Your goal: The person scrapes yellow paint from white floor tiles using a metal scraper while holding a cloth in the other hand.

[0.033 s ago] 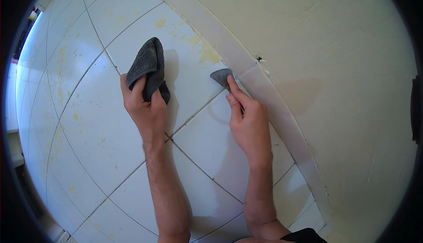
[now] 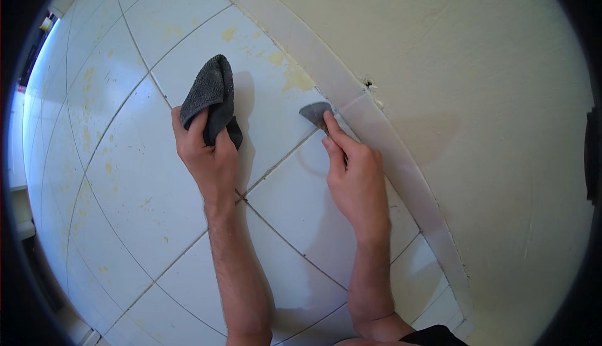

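Dark cloth (image 2: 210, 92) is pinched in left hand (image 2: 205, 164), scraper (image 2: 314, 113) is gripped by right hand (image 2: 359, 173) near skirting (image 2: 401, 177), yellow stains (image 2: 296, 78) are seen on white tiles (image 2: 288, 202) beyond

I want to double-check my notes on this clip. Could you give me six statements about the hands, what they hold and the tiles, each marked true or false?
1. The left hand holds a dark grey cloth. True.
2. The right hand holds a scraper. True.
3. The cloth is spread flat. False: it is folded and bunched in the left hand.
4. Yellow marks show on the tiles. True.
5. The scraper is to the left of the cloth. False: it is to the right.
6. The tiles are dark brown. False: they are white.
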A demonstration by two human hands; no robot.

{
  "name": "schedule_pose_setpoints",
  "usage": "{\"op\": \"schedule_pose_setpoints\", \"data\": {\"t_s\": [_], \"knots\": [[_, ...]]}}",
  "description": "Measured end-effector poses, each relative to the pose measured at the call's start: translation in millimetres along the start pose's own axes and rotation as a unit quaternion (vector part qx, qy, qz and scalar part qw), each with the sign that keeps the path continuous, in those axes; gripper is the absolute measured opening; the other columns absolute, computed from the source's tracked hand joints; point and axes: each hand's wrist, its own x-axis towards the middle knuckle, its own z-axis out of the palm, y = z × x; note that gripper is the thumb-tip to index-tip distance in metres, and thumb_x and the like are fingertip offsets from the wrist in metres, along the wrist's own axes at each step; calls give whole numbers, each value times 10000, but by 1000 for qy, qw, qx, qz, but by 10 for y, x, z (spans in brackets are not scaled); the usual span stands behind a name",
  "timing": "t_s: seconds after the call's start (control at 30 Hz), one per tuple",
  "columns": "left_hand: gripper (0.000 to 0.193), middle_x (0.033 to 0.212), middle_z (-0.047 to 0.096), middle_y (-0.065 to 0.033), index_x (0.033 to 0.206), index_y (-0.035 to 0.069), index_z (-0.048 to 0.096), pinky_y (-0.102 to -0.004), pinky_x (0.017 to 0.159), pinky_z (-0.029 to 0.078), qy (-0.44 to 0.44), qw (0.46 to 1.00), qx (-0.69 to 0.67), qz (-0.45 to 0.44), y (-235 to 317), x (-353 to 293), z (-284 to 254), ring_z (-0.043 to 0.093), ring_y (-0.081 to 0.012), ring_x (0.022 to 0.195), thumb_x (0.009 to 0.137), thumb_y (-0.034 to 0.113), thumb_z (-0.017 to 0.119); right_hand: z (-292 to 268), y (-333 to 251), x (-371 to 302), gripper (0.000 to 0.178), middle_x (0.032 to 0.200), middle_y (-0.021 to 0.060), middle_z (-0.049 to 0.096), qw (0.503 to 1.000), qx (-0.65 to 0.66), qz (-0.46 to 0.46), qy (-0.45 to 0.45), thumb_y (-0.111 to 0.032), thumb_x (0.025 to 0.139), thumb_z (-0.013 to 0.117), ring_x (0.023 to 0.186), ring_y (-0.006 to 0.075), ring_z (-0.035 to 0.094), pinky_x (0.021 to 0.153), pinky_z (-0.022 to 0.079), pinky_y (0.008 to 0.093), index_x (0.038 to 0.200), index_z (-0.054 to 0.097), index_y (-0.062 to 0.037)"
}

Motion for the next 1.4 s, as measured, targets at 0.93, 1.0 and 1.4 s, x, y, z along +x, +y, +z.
{"op": "schedule_pose_setpoints", "data": {"t_s": [0.93,1.0,1.4], "knots": [[305,1162,579,-151,1139,-99,670,-319,946,494,3,1000,-2,4,-13,17,-17,631,-287,1048,855,-119,560,-50,64,-4,353,744,281,548,1000,5,4,-10,-139,1028,592,590,296,370,606,453,353,1371,637,-66],[304,1163,579,-152,1139,-99,670,-320,946,494,4,1000,-1,2,-7,11,-5,632,-288,1051,856,-118,562,-32,110,38,356,761,290,548,1000,18,11,-12,-138,1028,589,595,321,360,603,454,361,1373,634,-64],[258,1034,555,-138,1085,-68,681,-318,817,514,23,999,0,36,-29,19,32,618,-281,898,843,-110,601,165,78,73,360,787,294,565,999,37,16,-2,-122,1032,576,590,324,384,609,455,364,1382,622,-48]]}}
